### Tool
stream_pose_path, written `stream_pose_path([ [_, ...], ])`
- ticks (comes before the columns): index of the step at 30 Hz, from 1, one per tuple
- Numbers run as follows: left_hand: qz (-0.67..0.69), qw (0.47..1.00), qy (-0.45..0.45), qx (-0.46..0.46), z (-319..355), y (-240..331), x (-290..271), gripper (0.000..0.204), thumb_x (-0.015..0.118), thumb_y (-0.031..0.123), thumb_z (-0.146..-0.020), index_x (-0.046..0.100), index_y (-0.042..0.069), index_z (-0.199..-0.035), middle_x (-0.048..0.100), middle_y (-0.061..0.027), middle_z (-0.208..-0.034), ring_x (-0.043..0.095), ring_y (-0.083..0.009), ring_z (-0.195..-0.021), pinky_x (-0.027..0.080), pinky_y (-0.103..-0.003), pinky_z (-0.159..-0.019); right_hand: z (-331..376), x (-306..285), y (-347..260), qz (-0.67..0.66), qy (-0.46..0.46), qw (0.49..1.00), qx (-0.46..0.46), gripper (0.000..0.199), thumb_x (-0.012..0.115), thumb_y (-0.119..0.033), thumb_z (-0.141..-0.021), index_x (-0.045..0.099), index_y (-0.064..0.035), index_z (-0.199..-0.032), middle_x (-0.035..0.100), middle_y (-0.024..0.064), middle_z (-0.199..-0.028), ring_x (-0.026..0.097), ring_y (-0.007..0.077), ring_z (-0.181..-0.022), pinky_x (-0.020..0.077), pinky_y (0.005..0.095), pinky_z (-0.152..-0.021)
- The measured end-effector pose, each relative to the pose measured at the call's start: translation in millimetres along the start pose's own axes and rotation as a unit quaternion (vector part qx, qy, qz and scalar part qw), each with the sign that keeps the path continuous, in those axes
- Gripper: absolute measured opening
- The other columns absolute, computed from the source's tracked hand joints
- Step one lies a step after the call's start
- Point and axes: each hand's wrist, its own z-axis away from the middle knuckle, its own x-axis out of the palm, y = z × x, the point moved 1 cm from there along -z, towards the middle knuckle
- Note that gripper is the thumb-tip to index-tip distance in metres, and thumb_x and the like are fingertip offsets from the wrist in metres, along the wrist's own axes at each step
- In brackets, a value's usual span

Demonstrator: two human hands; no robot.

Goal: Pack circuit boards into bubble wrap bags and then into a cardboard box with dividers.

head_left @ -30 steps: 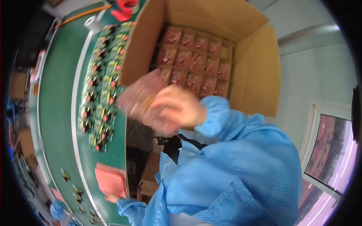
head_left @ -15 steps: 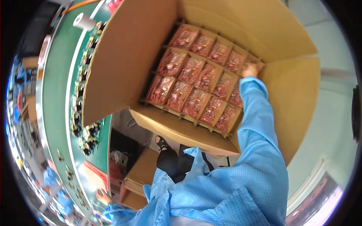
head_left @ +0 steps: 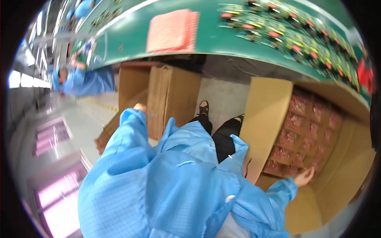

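On my right stands an open cardboard box [head_left: 268, 119], its inside split by dividers into cells. Pink bubble-wrapped parcels [head_left: 285, 137] fill the cells. My right hand [head_left: 304, 176] hovers over the near end of the cells by the box wall, fingers apart, nothing visible in them. Over on the left, my left hand [head_left: 139, 107] is at the edge of another cardboard box [head_left: 158, 101]; the sleeve and the box hide most of its fingers.
A green bench [head_left: 131, 41] runs across the far side. On it lie a stack of pink bubble sheets [head_left: 168, 31] and rows of circuit boards [head_left: 274, 29]. A person in blue [head_left: 89, 81] is at the far left. My feet are on the floor [head_left: 220, 93] between the boxes.
The view has swung left. My right hand has come out of a corner cell of the parcel box. From beside the pink sheets, my left hand has moved to the other box.
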Motion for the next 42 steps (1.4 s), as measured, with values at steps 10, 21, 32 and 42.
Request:
stream_pose_path([
  [10,0.579,0.77,0.027,-0.269,-67.4,20.2,124.5,0.063,0.075,0.037,-0.06,0.056,0.005,-0.111,0.054,-0.0157,-0.117,0.05,-0.0304,-0.112,0.041,-0.036,-0.094,222.8,145.9,-228.1,0.103,-0.5,0.854,-0.097,0.016,0.05,-0.003,-0.088,0.058,0.0,-0.101,0.055,0.0076,-0.092,0.056,0.0141,-0.079,0.0472,0.0247,-0.069],
  [21,0.729,0.638,0.144,-0.203,-24.7,28.9,127.9,0.023,0.071,0.016,-0.064,0.055,0.008,-0.078,0.055,-0.0125,-0.088,0.054,-0.028,-0.084,0.045,-0.036,-0.075,327.3,243.9,-346.5,0.161,-0.621,0.746,-0.178,0.017,0.051,-0.004,-0.087,0.061,-0.0014,-0.1,0.059,0.01,-0.088,0.059,0.0165,-0.076,0.0481,0.0257,-0.066],
  [32,0.673,0.706,0.216,-0.044,329.6,-177.6,13.9,0.02,0.053,0.003,-0.072,0.053,0.001,-0.093,0.055,-0.0127,-0.081,0.057,-0.0189,-0.079,0.046,-0.03,-0.073,394.1,337.2,-453.0,0.102,-0.708,0.63,-0.301,0.029,0.058,-0.009,-0.084,0.056,-0.0008,-0.111,0.06,0.0147,-0.103,0.061,0.0221,-0.094,0.0473,0.0289,-0.08],
  [42,0.735,0.52,0.422,0.108,472.2,-421.6,2.8,0.057,0.052,0.017,-0.081,0.034,-0.002,-0.132,0.046,-0.0152,-0.127,0.046,-0.0252,-0.114,0.037,-0.036,-0.096,442.2,367.5,-414.1,-0.234,-0.856,0.436,0.15,0.056,0.069,-0.014,-0.076,0.046,-0.0027,-0.126,0.053,0.0062,-0.121,0.05,0.0183,-0.108,0.0408,0.0336,-0.09],
])
